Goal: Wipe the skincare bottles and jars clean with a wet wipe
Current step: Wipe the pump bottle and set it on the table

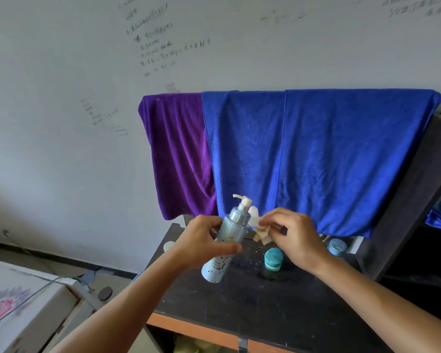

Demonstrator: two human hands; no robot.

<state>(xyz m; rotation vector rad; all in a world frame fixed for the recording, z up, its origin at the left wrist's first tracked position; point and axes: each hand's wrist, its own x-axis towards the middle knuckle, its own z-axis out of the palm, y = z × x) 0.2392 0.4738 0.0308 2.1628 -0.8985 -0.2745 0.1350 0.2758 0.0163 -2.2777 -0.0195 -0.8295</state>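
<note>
My left hand (201,242) grips a pale blue pump bottle (228,234) around its middle, tilted with the white pump head up and to the right. Dark specks dot its lower body. My right hand (294,238) pinches a crumpled, dirtied wet wipe (259,230) just right of the bottle's silver collar; whether the wipe touches the bottle I cannot tell. A teal jar (273,259) stands on the dark table (252,307) under my right hand. A second blue jar (337,247) stands further right near the towels.
A purple towel (178,159) and a blue towel (316,159) hang behind the table. A small white object (168,246) lies at the table's left edge. A white floral-printed box (13,309) sits lower left. Dark shelving (428,200) stands right.
</note>
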